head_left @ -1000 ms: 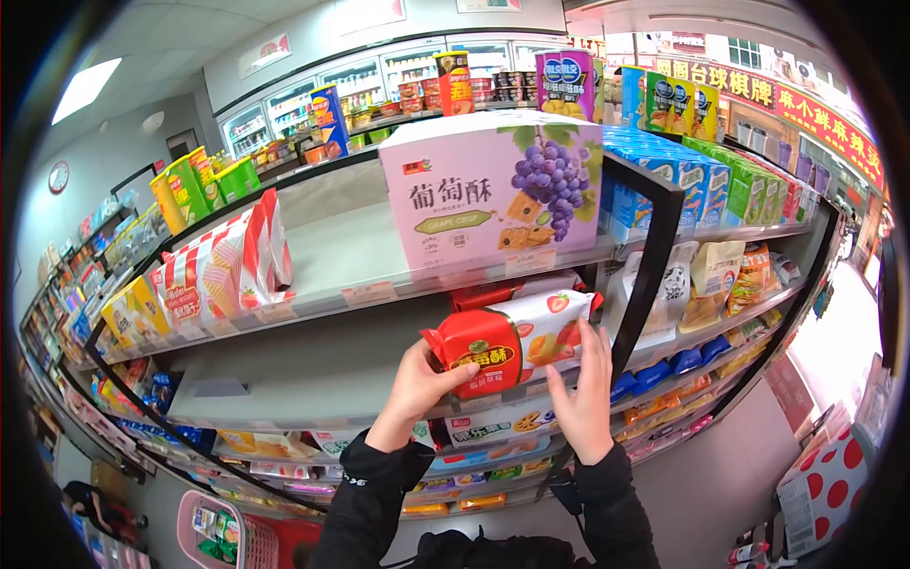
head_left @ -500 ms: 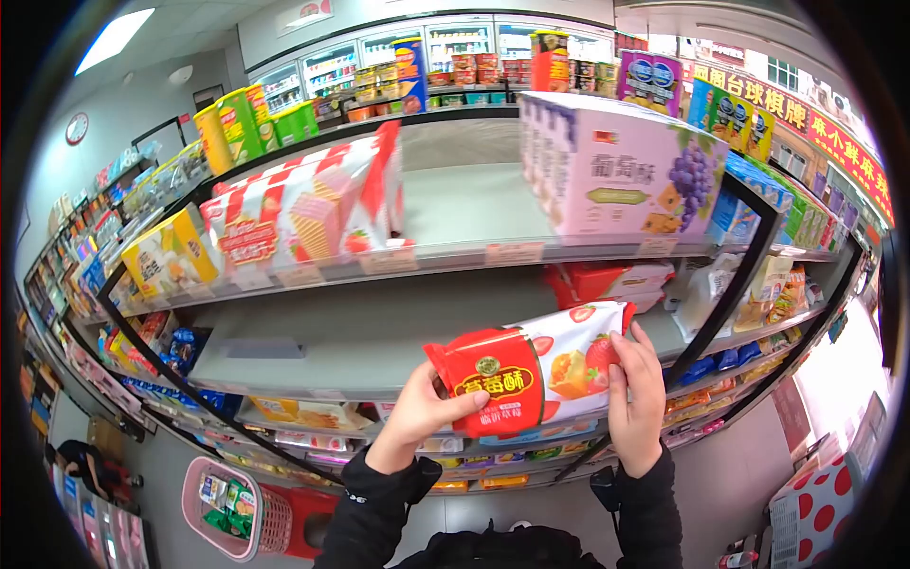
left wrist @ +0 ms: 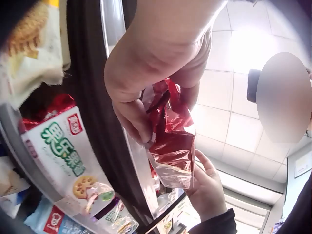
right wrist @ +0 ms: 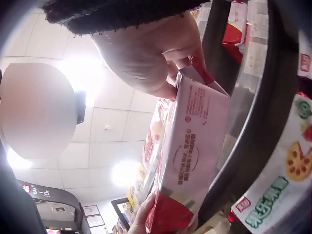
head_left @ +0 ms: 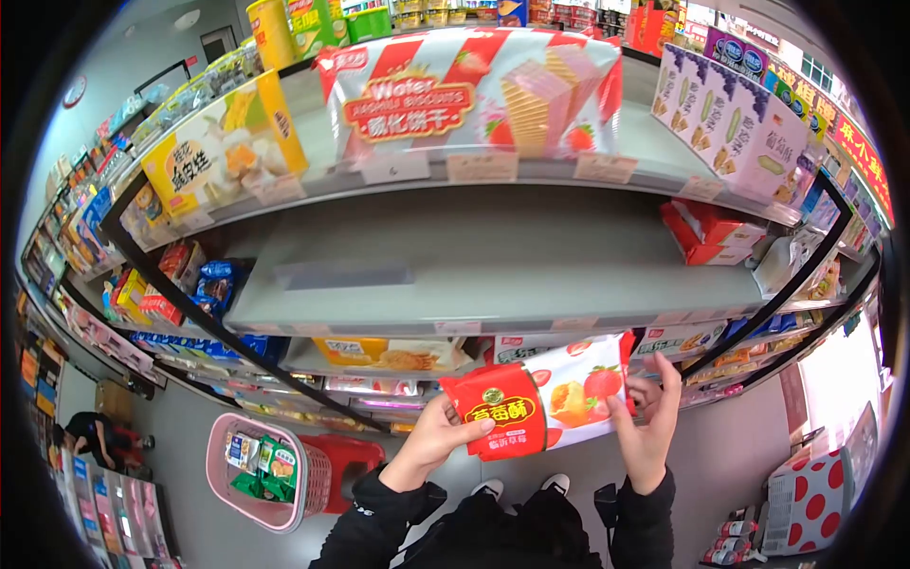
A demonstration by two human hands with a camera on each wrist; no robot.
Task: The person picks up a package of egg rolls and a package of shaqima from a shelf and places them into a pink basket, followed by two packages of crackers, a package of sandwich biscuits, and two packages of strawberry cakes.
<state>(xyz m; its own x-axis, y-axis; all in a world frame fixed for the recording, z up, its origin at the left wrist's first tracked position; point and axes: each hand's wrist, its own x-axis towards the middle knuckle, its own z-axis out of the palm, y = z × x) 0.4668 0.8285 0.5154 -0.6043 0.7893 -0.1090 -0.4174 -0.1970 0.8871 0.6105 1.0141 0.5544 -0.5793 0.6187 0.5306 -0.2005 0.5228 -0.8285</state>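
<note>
A red and white pack of strawberry biscuits (head_left: 545, 398) is held before the shelf, its printed front facing up toward the head camera. My left hand (head_left: 431, 438) grips its red left end, thumb across the front. At the other end my right hand (head_left: 646, 441) holds the corner, thumb on the front and fingers bent behind. In the left wrist view the crinkled red end of the pack (left wrist: 170, 141) sits between thumb and fingers. From the right wrist, a pale side panel with small print (right wrist: 197, 131) shows, and the right thumb and fingers pinch the end above it.
A shelf (head_left: 493, 256) stands just beyond the pack, with similar red packs (head_left: 711, 232) at its right. Above are a wafer biscuit bag (head_left: 474, 95) and grape crisp boxes (head_left: 735, 123). A pink basket (head_left: 223, 469) holding snacks stands at lower left beside a red stool (head_left: 355, 465).
The head view has swung left and down, so the wafer bag and basket appear larger. Both hands keep the pack and bring it lower in view; the right fingers have curled behind its end.
</note>
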